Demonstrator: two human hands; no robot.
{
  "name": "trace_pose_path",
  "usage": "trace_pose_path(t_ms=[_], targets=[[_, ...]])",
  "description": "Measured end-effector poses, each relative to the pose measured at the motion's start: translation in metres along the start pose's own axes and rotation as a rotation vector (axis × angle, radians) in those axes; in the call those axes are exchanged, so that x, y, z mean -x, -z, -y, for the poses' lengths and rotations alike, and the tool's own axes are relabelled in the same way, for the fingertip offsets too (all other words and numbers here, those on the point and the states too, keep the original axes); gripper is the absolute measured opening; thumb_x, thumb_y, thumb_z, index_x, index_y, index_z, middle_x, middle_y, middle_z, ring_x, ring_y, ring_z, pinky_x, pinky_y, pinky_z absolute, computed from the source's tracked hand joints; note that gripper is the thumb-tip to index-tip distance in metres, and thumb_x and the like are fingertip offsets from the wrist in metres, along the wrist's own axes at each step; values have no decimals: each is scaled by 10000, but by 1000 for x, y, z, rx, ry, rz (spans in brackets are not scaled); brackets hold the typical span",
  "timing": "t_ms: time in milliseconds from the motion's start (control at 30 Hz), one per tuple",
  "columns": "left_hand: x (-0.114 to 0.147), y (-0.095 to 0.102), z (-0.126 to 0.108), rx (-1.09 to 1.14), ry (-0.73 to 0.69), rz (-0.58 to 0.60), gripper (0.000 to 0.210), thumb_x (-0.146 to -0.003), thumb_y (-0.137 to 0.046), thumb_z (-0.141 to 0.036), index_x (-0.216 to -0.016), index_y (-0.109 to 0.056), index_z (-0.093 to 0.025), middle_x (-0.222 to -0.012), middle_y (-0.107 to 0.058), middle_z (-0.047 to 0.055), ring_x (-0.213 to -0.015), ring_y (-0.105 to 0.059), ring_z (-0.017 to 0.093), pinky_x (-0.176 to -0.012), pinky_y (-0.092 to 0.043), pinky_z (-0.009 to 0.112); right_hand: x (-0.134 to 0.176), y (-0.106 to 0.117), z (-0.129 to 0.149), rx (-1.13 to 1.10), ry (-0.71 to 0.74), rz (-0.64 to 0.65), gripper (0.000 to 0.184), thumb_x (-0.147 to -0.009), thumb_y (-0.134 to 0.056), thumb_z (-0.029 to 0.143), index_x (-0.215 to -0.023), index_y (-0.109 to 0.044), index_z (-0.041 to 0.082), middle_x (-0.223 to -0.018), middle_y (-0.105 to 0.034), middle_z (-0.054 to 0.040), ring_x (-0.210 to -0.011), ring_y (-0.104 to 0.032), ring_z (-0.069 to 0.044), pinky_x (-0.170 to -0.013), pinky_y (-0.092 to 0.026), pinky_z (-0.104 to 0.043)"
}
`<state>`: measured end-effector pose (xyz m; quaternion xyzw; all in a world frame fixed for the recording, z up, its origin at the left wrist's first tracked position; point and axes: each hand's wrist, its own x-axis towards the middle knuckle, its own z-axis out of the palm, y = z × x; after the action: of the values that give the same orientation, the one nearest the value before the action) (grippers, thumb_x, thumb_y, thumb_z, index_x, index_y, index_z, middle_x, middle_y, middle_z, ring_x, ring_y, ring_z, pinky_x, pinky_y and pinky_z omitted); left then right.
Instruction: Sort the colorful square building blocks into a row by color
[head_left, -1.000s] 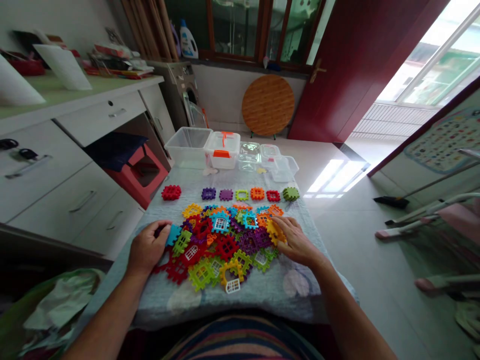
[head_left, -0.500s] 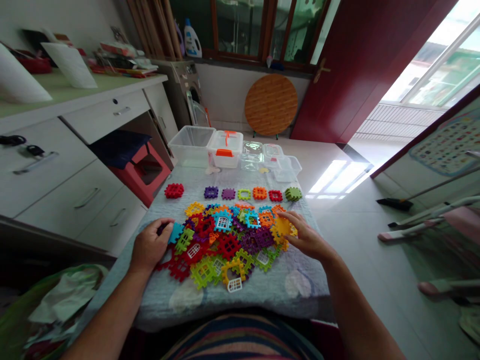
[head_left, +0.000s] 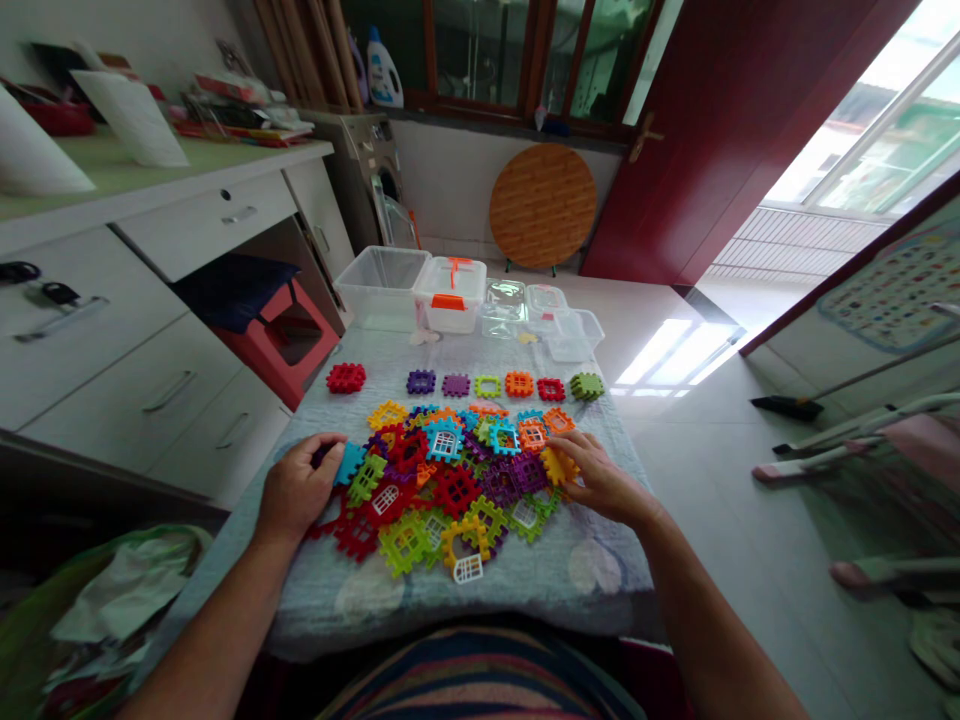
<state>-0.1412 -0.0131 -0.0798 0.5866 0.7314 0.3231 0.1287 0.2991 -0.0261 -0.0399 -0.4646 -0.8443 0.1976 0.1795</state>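
So at the near edge of the heap (head_left: 455, 490) there's a yellow frame (head_left: 450, 546) with a white window (head_left: 468, 569) lying by it. Left hand (head_left: 298, 488) is curled at the heap's left side, by a blue piece (head_left: 349, 464); can't tell if it's really gripping. Right hand (head_left: 604, 482) has a yellow piece (head_left: 556, 466) pinched between thumb and fingers at the heap's right edge. That one's tilted and looks squarish, so no obvious long axis, and the fingers hide too much to say where its face points. Just past the heap, seven lots sit in a row, red stack (head_left: 346, 378) far left to green stack (head_left: 586, 386) far right. I'd call it early days: plenty's loose and jumbled. Clear boxes (head_left: 375, 305) stand beyond.
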Motion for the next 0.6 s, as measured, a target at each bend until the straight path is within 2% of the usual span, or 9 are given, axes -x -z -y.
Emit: trace_pose_path(t_ms=[200,333,400,500,533,600], targets=[[0,0,0,21,-1,5,369,-816,-485,-500,-951,-704,-235,-968,-747,51,-903,-685,257,-859,-523,351,-14,0,6,5,-22,-68,507,-738,-625,156,-1239,-589,229,-1172,-599,-104,-1117,-545,-283,-1007,-461,-483],[-1,2,0,57,4,14,384,-847,-460,-517,-962,-695,-235,-979,-742,56,-913,-687,258,-870,-530,364,-40,-6,23,-42,26,-123,489,-780,-639,219,-1265,-577,218,-1181,-600,-106,-1120,-561,-271,-1014,-462,-466],[0,7,-5,47,-43,-34,397,-866,-443,-515,-976,-682,-218,-1019,-727,82,-972,-673,274,-929,-511,395,-56,-12,35,-65,59,-138,519,-788,-643,230,-1299,-558,216,-1193,-609,-107,-1126,-569,-267,-1017,-462,-462],[4,18,-26,-16,-199,-192,384,-882,-462,-500,-1004,-662,-196,-1120,-686,120,-1131,-608,303,-1072,-412,456,-77,-22,53,-106,114,-156,584,-788,-647,229,-1356,-512,206,-1241,-613,-118,-1170,-565,-266,-1036,-451,-453],[7,21,-36,-22,-252,-211,377,-885,-481,-497,-1032,-659,-199,-1155,-673,118,-1166,-588,301,-1099,-385,460,-83,-25,58,-119,124,-157,599,-789,-649,233,-1368,-500,205,-1237,-619,-118,-1165,-571,-262,-1034,-451,-446],[10,26,-61,13,-359,-108,387,-884,-523,-504,-1104,-653,-213,-1194,-663,103,-1186,-572,291,-1103,-384,455,-92,-31,65,-132,131,-148,621,-787,-661,247,-1381,-485,196,-1201,-637,-121,-1130,-591,-258,-1013,-462,-435]])
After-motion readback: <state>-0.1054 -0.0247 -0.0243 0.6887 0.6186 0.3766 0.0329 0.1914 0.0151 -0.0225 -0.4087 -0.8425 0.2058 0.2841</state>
